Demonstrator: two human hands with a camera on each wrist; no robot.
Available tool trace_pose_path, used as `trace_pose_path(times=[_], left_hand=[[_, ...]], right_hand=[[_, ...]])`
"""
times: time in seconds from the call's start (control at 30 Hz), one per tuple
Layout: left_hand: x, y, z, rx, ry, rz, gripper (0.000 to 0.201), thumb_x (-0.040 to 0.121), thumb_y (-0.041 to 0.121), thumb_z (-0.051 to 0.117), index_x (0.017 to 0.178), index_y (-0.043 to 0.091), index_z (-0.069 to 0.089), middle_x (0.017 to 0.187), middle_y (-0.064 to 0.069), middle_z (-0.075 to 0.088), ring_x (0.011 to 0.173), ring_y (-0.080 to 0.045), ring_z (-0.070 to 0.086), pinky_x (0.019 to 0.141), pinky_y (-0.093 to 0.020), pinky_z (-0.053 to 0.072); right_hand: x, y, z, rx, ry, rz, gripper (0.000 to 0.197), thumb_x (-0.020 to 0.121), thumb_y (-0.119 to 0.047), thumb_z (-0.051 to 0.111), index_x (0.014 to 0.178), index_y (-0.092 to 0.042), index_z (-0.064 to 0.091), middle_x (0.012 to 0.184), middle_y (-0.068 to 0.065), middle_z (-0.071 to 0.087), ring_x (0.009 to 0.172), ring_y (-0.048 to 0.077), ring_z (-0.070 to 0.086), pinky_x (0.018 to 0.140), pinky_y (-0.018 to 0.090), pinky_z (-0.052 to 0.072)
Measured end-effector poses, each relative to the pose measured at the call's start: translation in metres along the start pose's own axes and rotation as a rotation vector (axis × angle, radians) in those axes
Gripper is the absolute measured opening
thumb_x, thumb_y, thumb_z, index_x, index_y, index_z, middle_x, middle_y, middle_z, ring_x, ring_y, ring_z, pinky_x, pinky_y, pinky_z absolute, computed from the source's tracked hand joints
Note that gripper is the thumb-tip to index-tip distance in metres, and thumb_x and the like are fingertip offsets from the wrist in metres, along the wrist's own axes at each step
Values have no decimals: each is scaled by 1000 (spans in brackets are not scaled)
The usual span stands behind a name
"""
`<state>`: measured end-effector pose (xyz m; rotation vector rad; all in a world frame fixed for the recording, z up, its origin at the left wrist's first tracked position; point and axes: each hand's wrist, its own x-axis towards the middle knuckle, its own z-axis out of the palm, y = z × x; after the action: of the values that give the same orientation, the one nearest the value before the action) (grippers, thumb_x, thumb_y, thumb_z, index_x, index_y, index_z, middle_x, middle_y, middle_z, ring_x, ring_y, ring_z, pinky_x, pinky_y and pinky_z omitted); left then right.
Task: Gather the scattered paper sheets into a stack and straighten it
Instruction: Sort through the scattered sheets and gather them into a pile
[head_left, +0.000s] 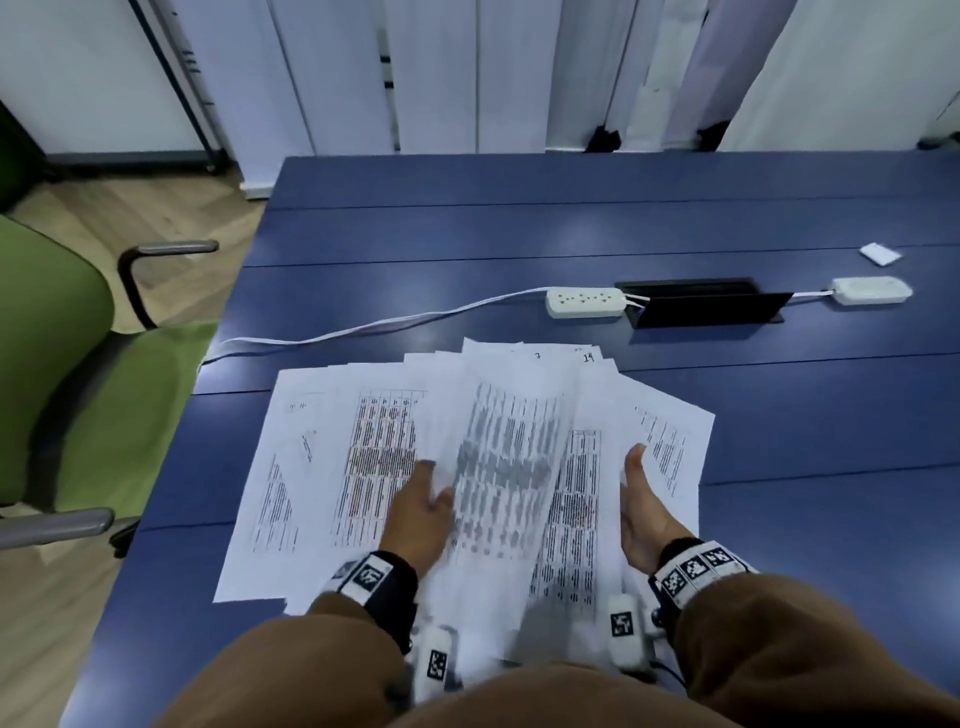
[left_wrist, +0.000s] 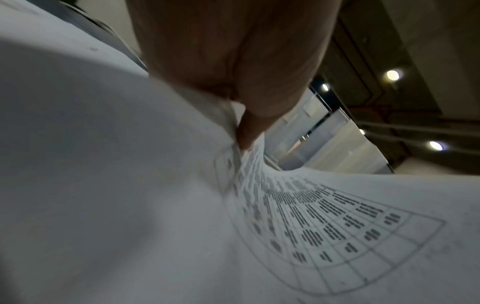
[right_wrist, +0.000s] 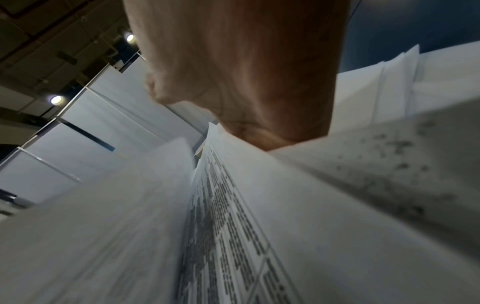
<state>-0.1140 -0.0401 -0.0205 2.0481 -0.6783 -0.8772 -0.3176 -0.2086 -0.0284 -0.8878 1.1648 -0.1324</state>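
My left hand (head_left: 422, 512) and right hand (head_left: 644, 512) work either side of a fan of paper sheets (head_left: 363, 467) spread across the lower centre of the head view, on a dark blue surface (head_left: 467, 234). The left hand pinches the edge of a raised central sheet (head_left: 506, 467) between thumb and fingers; the left wrist view shows the paper creased and drawn into that grip. That sheet bows upward and blurs, so I judge it is being drawn toward the middle of the pile. My right hand stands on edge, thumb straight and pointing up the frame, along the right flank of the fan; its fingers slip out of sight among the sheets, so I cannot tell whether they grip anything. I judge it serves as a stop to keep that side from sliding outward.

The sheets are thin, white and limp, printed with dense grey tables, and overlap at differing angles, corners splayed to lower left and right. One at the top edge carries a handwritten "19". Such paper should flex and slide easily, so squaring it likely needs both sides pushed in together.

Above the fan, a white power strip (head_left: 584, 303) and its cable (head_left: 363, 327) cross the surface beside a black cable box (head_left: 701, 304). A green chair (head_left: 62, 389) fills the left of the frame
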Motion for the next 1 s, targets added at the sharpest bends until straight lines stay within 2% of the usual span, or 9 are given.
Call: trace_pose_path(times=[0.13, 0.23, 0.33, 0.4, 0.47, 0.53, 0.7, 0.9, 1.0], left_hand=[[0, -21, 18, 222, -268, -60, 61, 94, 42, 57, 140, 6, 40, 140, -12, 51, 126, -30, 50, 105, -37, 40], [12, -24, -3, 155, 112, -95, 42, 87, 43, 66, 116, 13, 58, 117, -13, 61, 104, -27, 59, 85, -33, 46], [24, -35, -45, 282, 493, -312, 55, 82, 38, 72, 128, 17, 51, 135, -16, 47, 124, -37, 41, 96, -49, 38], [27, -48, -67, 311, 508, -474, 76, 79, 39, 74, 141, 13, 37, 146, -19, 35, 132, -40, 31, 103, -55, 30], [30, -62, -80, 319, 447, -518, 87, 77, 41, 76, 144, 6, 31, 145, -23, 34, 131, -43, 35, 105, -53, 31], [34, -68, -85, 190, 414, -488, 87, 78, 39, 77, 143, 3, 32, 141, -24, 39, 124, -44, 45, 102, -49, 39], [33, -58, -84, 173, 243, -329, 37, 88, 36, 68, 97, 4, 53, 107, -22, 61, 100, -35, 58, 72, -33, 40], [33, -27, -90, -14, 282, -115, 41, 88, 27, 68, 122, 5, 58, 122, -11, 65, 112, -29, 61, 96, -37, 48], [25, 18, -101, -45, 376, 81, 14, 88, 22, 67, 100, 17, 60, 106, -1, 70, 96, -22, 65, 84, -30, 49]], right_hand=[[8, 6, 3, -115, 4, -64, 97, 66, -41, 84, 146, -16, 34, 147, 4, 43, 136, 24, 40, 116, 47, 23], [13, 13, 2, -234, 104, -84, 75, 73, 9, 73, 139, -5, 41, 138, 14, 53, 127, 30, 49, 112, 43, 32], [20, 16, -4, -242, 147, -49, 68, 80, 9, 67, 141, -2, 38, 142, 14, 47, 135, 33, 39, 113, 42, 25], [26, 18, -8, -260, 171, -8, 55, 83, 4, 67, 133, 3, 45, 134, 12, 52, 130, 31, 44, 111, 39, 31], [25, 17, -7, -329, 212, 6, 23, 85, -4, 68, 103, 2, 54, 103, 6, 60, 95, 21, 58, 85, 23, 52], [27, 16, -7, -372, 246, -7, 22, 86, -12, 69, 82, -9, 47, 79, -2, 47, 67, 11, 47, 53, 13, 45], [27, 15, -2, -233, 226, -43, 56, 84, 3, 66, 136, 2, 43, 136, 9, 49, 130, 32, 44, 105, 32, 31], [15, 12, 4, -135, 140, -81, 61, 82, 11, 64, 137, -4, 42, 138, 13, 51, 127, 31, 47, 108, 37, 31], [12, 12, 5, -146, 153, -89, 62, 84, 10, 63, 139, -3, 39, 135, 6, 50, 131, 32, 43, 110, 38, 28]])
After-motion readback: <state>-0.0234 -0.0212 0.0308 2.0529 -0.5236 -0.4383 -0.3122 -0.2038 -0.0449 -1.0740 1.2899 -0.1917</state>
